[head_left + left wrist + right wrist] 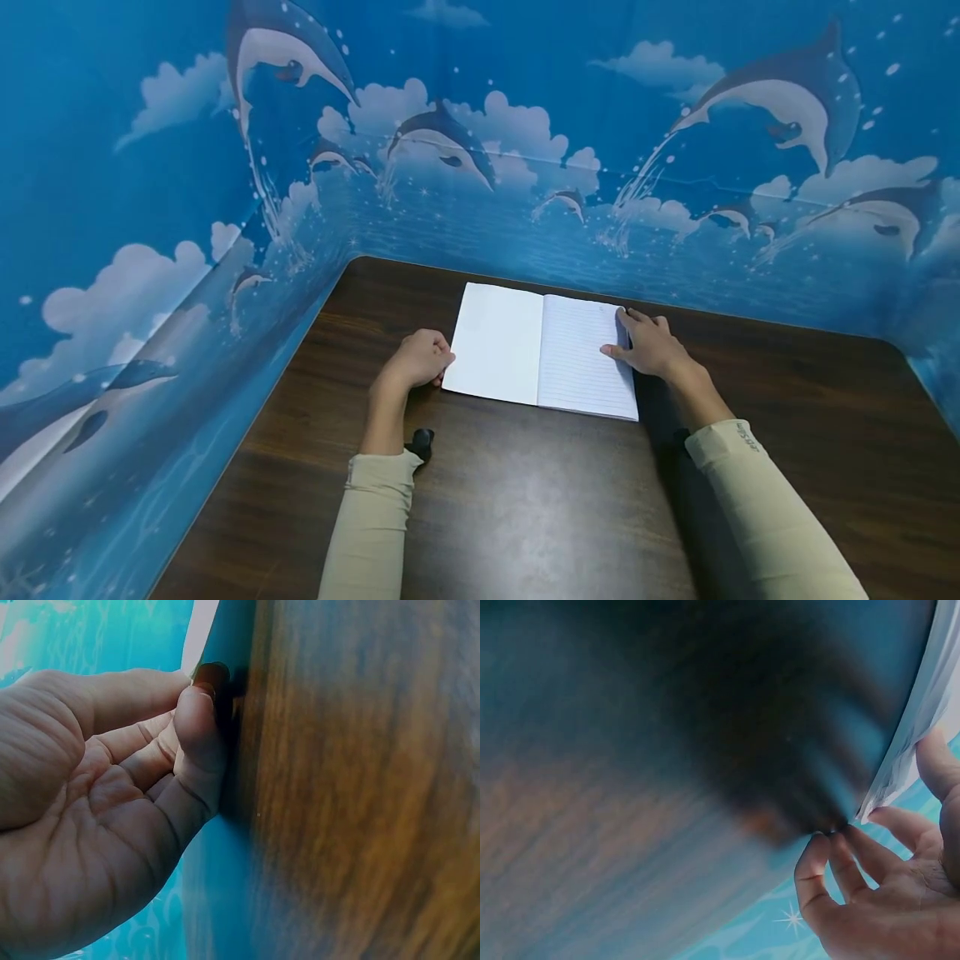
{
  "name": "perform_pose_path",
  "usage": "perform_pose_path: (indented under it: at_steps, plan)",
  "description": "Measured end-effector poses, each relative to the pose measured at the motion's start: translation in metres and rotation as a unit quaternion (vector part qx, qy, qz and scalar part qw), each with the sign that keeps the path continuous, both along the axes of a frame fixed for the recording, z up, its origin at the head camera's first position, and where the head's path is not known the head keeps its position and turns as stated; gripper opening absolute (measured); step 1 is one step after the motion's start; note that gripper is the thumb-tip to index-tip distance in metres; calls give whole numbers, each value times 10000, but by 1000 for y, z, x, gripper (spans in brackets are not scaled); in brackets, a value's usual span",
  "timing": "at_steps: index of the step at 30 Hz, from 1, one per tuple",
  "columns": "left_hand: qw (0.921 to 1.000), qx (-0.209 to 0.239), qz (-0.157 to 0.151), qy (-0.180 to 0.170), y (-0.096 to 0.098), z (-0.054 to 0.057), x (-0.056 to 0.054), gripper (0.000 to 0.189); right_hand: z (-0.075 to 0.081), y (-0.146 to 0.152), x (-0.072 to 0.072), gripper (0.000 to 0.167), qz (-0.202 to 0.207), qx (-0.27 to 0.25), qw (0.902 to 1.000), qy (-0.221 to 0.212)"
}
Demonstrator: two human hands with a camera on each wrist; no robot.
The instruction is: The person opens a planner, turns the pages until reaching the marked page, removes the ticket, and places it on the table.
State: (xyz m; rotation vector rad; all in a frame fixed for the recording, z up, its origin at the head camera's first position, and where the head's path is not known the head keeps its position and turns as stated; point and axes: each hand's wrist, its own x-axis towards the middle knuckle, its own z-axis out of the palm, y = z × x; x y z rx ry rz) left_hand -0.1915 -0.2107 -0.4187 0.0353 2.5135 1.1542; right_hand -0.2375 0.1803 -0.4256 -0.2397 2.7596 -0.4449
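An open notebook (495, 346) lies flat on the dark wooden table, its left page blank and its right page ruled with lines. My left hand (416, 360) pinches the left edge; in the left wrist view the thumb and index finger (196, 724) meet on the thin white edge (199, 630). On the right, my right hand (651, 343) rests with the thumb over the lined page (577, 358) and the other fingers spread at the outer edge near the top corner. In the right wrist view its fingertips (832, 832) touch the tabletop beside the page stack (911, 746).
The brown table (525, 500) reaches to a blue curtain (465, 200) printed with dolphins, close behind the notebook's far edge. A black wrist strap piece (422, 444) shows at the left sleeve (371, 517).
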Motion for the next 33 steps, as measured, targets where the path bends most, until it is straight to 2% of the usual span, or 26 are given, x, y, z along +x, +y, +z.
perform_pose_path:
  at_steps: [7,13,21,24,27,30,33]
  plan:
    - [10000,56,31,-70,1,2,0,17,-1,-4,-1,76,56,80,9995,316]
    - [10000,76,-11,-45,0,2,-1,17,-3,-10,3,68,-179,41,9986,496]
    - [9999,60,-57,-72,-1,0,-2,17,-3,-14,6,73,-346,-389,9981,329]
    - [9999,86,-62,-78,-1,0,-2,17,-1,-16,7,78,-615,-541,9961,322]
    - [9999,95,-54,-77,-1,0,-1,17,2,-17,9,79,-1052,-732,9913,308]
    - [9999,74,-34,-77,-1,-1,-2,17,2,-14,11,71,-1503,-927,9838,295]
    - [10000,32,-38,-67,-1,-2,-2,17,-2,-9,11,54,-1769,-1109,9775,314]
